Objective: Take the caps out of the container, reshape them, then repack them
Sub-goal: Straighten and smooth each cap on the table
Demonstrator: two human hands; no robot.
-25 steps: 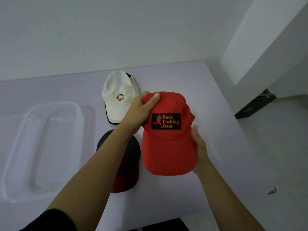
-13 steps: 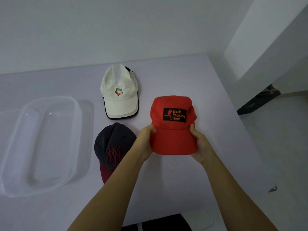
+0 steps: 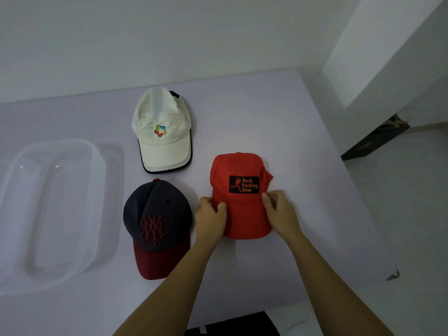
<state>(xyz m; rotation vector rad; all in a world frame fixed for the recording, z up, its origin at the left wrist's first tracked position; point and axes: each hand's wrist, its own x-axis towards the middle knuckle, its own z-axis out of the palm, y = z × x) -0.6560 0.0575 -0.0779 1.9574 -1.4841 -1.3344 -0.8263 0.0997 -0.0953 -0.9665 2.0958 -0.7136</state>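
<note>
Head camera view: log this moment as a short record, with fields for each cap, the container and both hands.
red cap: lies on the table, "Back Packing Gear" patch up, right of the navy cap
left hand: pinches the red cap's left edge
right hand: pinches its right edge
white cap: farther back on the table, untouched
navy cap: maroon brim toward the person, untouched
container: clear, left of the caps, no cap inside
stage: three caps out, none repacked
</note>
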